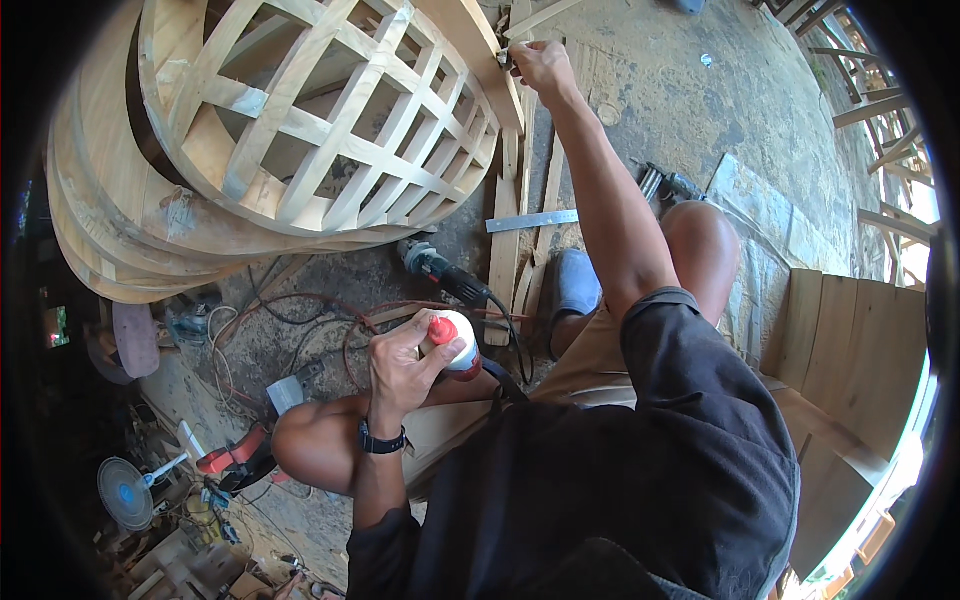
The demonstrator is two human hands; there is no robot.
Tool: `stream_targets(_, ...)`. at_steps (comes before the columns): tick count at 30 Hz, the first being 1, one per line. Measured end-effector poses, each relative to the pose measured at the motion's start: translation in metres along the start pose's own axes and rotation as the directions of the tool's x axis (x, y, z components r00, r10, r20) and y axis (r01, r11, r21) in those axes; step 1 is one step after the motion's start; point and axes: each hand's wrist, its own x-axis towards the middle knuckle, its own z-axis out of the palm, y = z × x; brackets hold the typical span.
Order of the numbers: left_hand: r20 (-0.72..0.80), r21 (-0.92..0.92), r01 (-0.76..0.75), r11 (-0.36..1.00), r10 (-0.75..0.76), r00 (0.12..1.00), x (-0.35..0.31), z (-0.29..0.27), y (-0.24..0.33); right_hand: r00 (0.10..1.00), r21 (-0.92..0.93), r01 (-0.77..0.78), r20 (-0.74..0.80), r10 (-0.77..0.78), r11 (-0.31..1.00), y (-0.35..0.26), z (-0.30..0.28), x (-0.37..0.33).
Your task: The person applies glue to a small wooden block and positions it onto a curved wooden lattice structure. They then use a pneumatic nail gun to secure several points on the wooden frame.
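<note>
Left hand (400,368), nearest the body: fingers wrapped around a white plastic bottle with a red cap and dark red label (463,334), held tilted above the floor. Beyond the bottle: one teal-and-black angle grinder (440,274), lying on the floor. Farther: one flat silver metal ruler (532,221), across pale wooden strips. Left of these: one rounded lattice panel of pale wood (375,155). Farthest: right hand (543,68), fingers curled beside the panel's wooden rail (482,50); whether they pinch anything cannot be told.
</note>
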Motion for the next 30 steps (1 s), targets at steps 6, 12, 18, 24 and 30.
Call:
stream_targets(6,0.005,0.003,0.012,1.0,-0.012,1.0,-0.001,-0.002,0.002,0.996,0.078,0.068,0.049,-0.072,0.995,0.014,0.004,0.008)
stream_targets(12,-0.016,-0.009,-0.008,1.0,0.007,1.0,-0.003,-0.003,-0.002,0.993,0.155,0.111,0.009,-0.114,0.982,0.018,0.002,0.006)
stream_targets(18,-0.006,0.016,-0.014,1.0,0.014,1.0,-0.003,-0.004,0.003,0.989,0.334,0.126,-0.115,-0.093,0.934,0.015,0.012,-0.013)
stream_targets(24,0.008,-0.027,-0.01,1.0,0.01,1.0,-0.002,-0.002,0.004,0.995,0.428,0.084,-0.077,-0.057,0.9,0.016,0.011,-0.005)
stream_targets(30,-0.015,-0.019,0.016,1.0,-0.016,1.0,-0.004,-0.005,0.004,0.995,0.191,0.065,-0.092,-0.048,0.979,0.007,0.025,-0.008)
